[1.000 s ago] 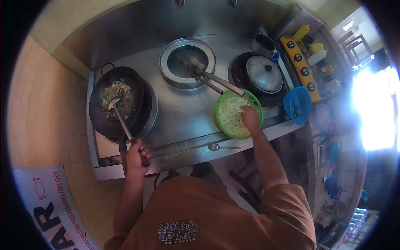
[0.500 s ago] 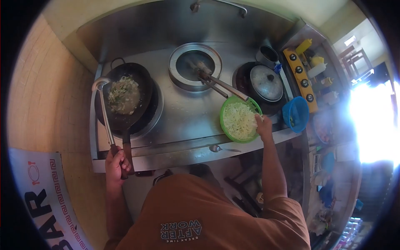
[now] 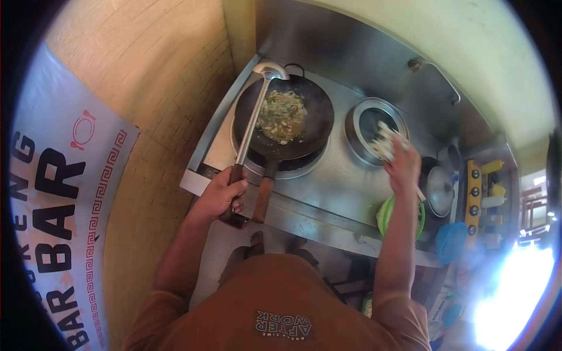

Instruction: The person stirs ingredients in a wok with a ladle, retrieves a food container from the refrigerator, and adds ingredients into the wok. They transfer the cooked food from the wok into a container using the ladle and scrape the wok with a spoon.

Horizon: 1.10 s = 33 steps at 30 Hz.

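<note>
My left hand (image 3: 218,196) is wrapped round the dark handle of a long metal ladle (image 3: 252,124), whose bowl hangs over the far left rim of the wok (image 3: 322,120). Chopped food (image 3: 282,117) lies in the wok, and the wok's wooden handle stands just right of this hand. In my right hand (image 3: 404,167) is a bunch of pale shredded cabbage (image 3: 384,142), slightly blurred, held up in front of the round metal pot (image 3: 355,136). Below that forearm sits the green basket (image 3: 383,217), partly hidden by the arm.
A lidded pan (image 3: 439,190) stands on the right of the steel stove (image 3: 333,196). Beside it are a blue basket (image 3: 451,242) and a yellow strip with knobs (image 3: 473,199). A wall and a printed banner (image 3: 64,193) border the left side.
My right hand has left the green basket and come up leftward with shredded cabbage. The ladle stays in my left hand over the wok. My view has turned left.
</note>
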{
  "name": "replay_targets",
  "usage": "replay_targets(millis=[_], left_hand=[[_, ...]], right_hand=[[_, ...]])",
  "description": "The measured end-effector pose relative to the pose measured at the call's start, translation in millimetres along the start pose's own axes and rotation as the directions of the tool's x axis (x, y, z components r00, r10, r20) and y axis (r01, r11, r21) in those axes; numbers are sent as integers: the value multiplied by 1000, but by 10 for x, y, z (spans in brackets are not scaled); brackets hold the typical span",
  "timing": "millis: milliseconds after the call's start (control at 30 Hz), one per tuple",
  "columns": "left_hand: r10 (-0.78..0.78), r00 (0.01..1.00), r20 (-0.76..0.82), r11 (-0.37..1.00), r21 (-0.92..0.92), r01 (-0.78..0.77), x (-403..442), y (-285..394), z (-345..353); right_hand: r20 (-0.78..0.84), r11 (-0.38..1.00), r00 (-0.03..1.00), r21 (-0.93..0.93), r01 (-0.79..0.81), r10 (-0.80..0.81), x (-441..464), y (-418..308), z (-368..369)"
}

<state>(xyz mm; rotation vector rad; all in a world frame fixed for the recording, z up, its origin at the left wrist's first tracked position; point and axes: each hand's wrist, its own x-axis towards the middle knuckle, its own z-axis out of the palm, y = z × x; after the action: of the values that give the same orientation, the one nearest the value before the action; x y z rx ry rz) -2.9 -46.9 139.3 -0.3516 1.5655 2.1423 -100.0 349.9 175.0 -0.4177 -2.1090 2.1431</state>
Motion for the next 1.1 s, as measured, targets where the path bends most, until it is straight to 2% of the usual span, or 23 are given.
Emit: replay_targets(millis=[33, 100, 167, 200, 233, 333, 467, 533, 600, 633, 667, 733, 800, 867, 900, 933, 967, 1000, 1033, 1067, 1100], left_hand=[[-1, 1000, 7, 1000, -9, 1, -21, 12, -25], [-6, 1000, 8, 999, -48, 6, -70, 3, -72], [-23, 1000, 20, 996, -83, 24, -102, -46, -121], [-39, 999, 34, 994, -97, 42, -108, -90, -151], [-57, 997, 52, 992, -108, 62, -113, -118, -164], [-82, 996, 20, 986, -141, 84, -114, -205, -147], [-117, 991, 66, 959, -253, 130, -44, -340, -64], [-91, 995, 37, 984, -152, 96, 69, -497, 63], [-27, 999, -22, 998, -50, 26, 209, -687, 255], [23, 998, -64, 1000, 5, -23, 281, -783, 390], [75, 992, -103, 996, 62, -69, 355, -871, 506], [217, 974, 69, 968, 112, -224, 547, -1061, 703], [213, 933, 291, 947, 173, -270, 550, -1084, 743], [53, 843, 536, 932, 277, -235, 463, -989, 718], [44, 835, 548, 886, 366, -286, 398, -956, 702], [32, 828, 559, 828, 449, -335, 298, -931, 683], [20, 822, 569, 761, 524, -382, 206, -885, 648], [116, 832, 543, 733, 518, -440, 63, -734, 569], [304, 850, 431, 634, 574, -518, 83, -778, 447], [483, 816, 318, 525, 641, -560, 136, -908, 309], [645, 735, 210, 414, 712, -567, 194, -1063, 201]], right_hand=[[47, 1000, 999, -16, 1, 0, 124, 10, 435], [116, 907, 992, -412, 90, -46, 554, 331, 1085], [279, 806, 960, -568, 165, 0, 835, 725, 1633], [368, 684, 921, -639, 352, -131, 974, 1033, 1819], [463, 524, 853, -677, 516, -242, 1108, 1276, 1950], [434, 500, 900, -768, 399, -51, 1377, 1361, 2220], [490, 479, 863, -732, 484, -123, 1277, 1134, 2222], [531, 440, 826, -705, 556, -192, 1001, 1041, 2062], [565, 544, 816, -726, 421, 122, 371, 758, 1893], [497, 750, 820, -648, 133, 284, 141, 1012, 1768], [472, 803, 761, -587, -106, 446, -323, 820, 1729], [548, 859, 711, -487, -157, 441, -785, 1037, 1514], [545, 860, 757, -508, -43, 360, -852, 1382, 1253], [405, 803, 744, -522, -289, 531, -846, 1383, 1035], [336, 760, 719, -509, -405, 608, -852, 1360, 971], [254, 757, 818, -583, -295, 515, -920, 1287, 938], [271, 763, 832, -597, -250, 484, -960, 1250, 857], [289, 766, 843, -610, -203, 453, -977, 1215, 749], [309, 766, 852, -624, -154, 423, -1007, 1144, 718], [305, 805, 844, -550, -222, 441, -1090, 1085, 704], [302, 833, 834, -470, -291, 462, -1237, 932, 734]])
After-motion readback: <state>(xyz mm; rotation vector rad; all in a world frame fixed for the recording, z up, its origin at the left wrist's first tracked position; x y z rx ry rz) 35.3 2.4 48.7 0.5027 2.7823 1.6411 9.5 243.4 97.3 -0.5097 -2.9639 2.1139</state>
